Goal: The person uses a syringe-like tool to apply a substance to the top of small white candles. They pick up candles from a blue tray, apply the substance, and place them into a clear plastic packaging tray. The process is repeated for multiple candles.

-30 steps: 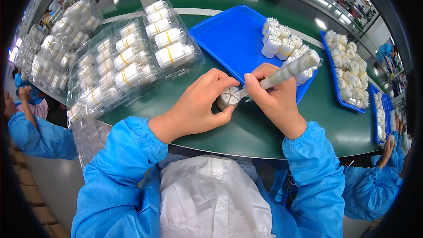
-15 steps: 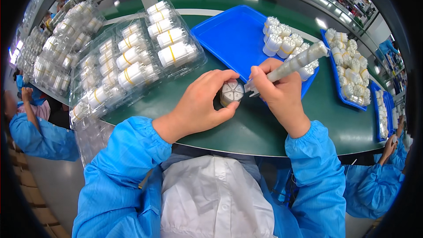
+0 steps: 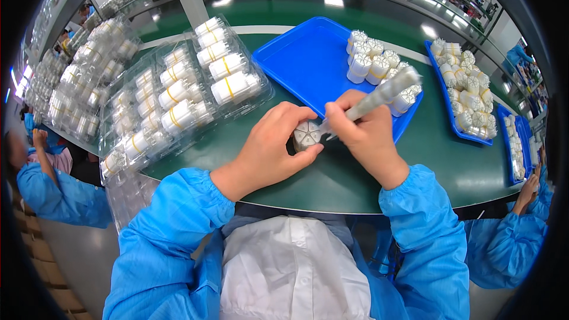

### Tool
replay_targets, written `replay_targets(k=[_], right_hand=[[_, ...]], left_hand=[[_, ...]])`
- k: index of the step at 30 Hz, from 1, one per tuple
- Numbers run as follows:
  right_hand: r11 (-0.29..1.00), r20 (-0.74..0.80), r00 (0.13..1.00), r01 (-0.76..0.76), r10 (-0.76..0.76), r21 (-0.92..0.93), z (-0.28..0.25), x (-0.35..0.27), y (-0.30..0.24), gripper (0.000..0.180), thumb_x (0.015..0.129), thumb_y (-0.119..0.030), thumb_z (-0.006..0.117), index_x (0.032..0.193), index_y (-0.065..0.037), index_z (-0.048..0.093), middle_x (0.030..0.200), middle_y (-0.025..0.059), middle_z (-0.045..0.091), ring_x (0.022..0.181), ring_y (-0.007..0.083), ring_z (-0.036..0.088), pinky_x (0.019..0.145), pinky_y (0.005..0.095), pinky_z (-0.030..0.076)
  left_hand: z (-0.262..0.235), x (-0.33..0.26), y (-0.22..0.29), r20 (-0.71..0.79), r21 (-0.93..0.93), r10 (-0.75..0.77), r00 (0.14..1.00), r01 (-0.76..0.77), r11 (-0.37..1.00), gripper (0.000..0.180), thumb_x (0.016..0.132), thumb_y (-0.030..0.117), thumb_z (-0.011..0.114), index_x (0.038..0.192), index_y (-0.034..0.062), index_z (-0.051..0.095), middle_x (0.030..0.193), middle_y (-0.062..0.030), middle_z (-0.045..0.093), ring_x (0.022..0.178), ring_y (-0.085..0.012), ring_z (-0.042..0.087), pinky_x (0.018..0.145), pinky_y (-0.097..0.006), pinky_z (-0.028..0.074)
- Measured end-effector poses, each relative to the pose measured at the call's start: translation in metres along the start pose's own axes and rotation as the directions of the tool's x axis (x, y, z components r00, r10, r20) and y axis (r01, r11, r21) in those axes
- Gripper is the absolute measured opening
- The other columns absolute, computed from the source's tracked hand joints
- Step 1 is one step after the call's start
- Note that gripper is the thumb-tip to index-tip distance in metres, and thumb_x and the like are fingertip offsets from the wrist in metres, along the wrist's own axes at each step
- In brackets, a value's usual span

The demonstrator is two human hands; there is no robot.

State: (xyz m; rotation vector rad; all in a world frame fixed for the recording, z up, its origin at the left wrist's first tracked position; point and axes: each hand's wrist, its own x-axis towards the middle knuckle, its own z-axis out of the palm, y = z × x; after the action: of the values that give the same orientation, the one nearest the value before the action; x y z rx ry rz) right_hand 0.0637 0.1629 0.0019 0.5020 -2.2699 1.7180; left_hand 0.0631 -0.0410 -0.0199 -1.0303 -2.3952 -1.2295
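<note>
On the green tabletop, my left hand (image 3: 269, 145) curls thumb and fingers around a short round bundle (image 3: 307, 135). Its top is pale and divided into wedges like a pie. My right hand (image 3: 368, 136) grips a thick pale stick-like tool (image 3: 379, 96), wrapped in what looks like clear tape, the way one holds a pen. The tool slants up to the right. Its narrow tip meets or almost meets the right edge of the bundle's top; contact is not clear. The exact kind of tool cannot be made out.
Just beyond my hands lies a blue tray (image 3: 296, 53) with several white bundles (image 3: 374, 59) standing at its right. Clear plastic trays (image 3: 178, 95) of banded white rolls spread to the left. More filled blue trays (image 3: 461, 130) line the right. Co-workers' sleeves (image 3: 504, 255) show at both sides.
The tool's tip has moved left against or close to the bundle's top, and its upper end is blurred. The view has shifted slightly; both hands keep their hold.
</note>
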Motion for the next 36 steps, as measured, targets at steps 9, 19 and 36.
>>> replay_targets(k=[9, 19, 36], right_hand=[[0.995, 0.047, 0.998, 0.040, -0.036, -0.090, 0.001, 0.000, 0.005, 0.018, 0.092, -0.016, 0.072, 0.084, -0.001, 0.066, 0.068, 0.0056, 0.064, 0.061, 0.0135, 0.060, 0.056, 0.0293, 0.046], [1.000, 0.001, 1.000, -0.006, 0.006, 0.017, -0.002, -0.001, 0.001, 0.019, 0.092, -0.016, 0.072, 0.082, -0.001, 0.065, 0.068, 0.0042, 0.063, 0.061, 0.0109, 0.058, 0.055, 0.0282, 0.044], [0.999, 0.020, 0.999, -0.035, 0.035, 0.033, -0.007, 0.003, 0.002, 0.020, 0.093, -0.017, 0.071, 0.082, -0.001, 0.066, 0.071, 0.0037, 0.065, 0.064, 0.0102, 0.059, 0.057, 0.0279, 0.045]], left_hand=[[0.003, -0.002, -0.002, -0.011, -0.098, 0.032, 0.999, -0.033, 0.995, 0.060, 0.077, 0.005, 0.078, 0.132, 0.0011, 0.055, 0.122, -0.0142, 0.065, 0.109, -0.0254, 0.066, 0.096, -0.036, 0.052], [0.004, -0.003, -0.005, 0.000, 0.040, 0.089, 0.996, -0.088, 0.995, 0.055, 0.077, 0.007, 0.080, 0.128, 0.0026, 0.059, 0.117, -0.0149, 0.065, 0.103, -0.0268, 0.066, 0.088, -0.038, 0.053], [0.007, -0.005, -0.005, 0.018, -0.119, -0.010, 1.000, 0.012, 0.993, 0.062, 0.079, 0.010, 0.077, 0.135, 0.0013, 0.050, 0.118, -0.0147, 0.063, 0.107, -0.0316, 0.063, 0.091, -0.039, 0.053]])
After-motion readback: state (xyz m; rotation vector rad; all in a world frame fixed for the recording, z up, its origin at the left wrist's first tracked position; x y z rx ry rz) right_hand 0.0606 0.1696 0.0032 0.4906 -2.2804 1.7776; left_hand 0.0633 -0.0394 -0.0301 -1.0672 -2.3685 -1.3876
